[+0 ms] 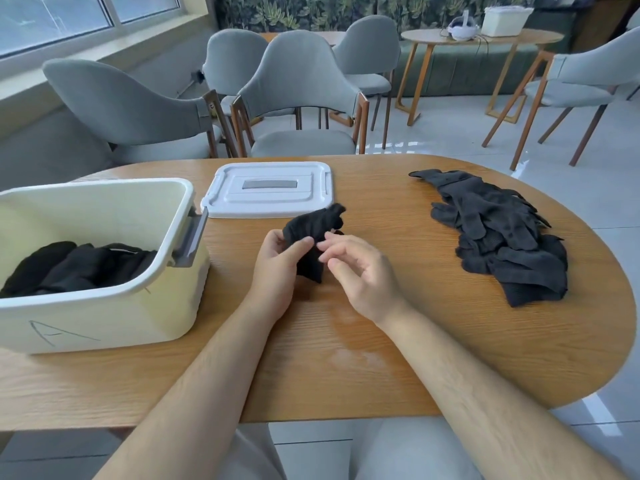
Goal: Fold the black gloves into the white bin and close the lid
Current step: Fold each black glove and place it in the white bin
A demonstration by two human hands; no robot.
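Note:
My left hand (277, 268) grips a bunched black glove (311, 230) just above the middle of the wooden table, thumb pressed on its front. My right hand (356, 271) hovers beside the glove with loosely curled fingers, its fingertips close to the cloth and holding nothing. The white bin (104, 306) stands open at the left with several folded black gloves (69, 268) inside. Its white lid (266, 190) lies flat on the table behind my hands. A pile of unfolded black gloves (502, 233) lies at the right.
The oval wooden table (346, 358) ends close to the glove pile on the right. Grey chairs (298, 98) stand behind the far edge. Another round table (481, 39) with a white bin and a headset stands in the background.

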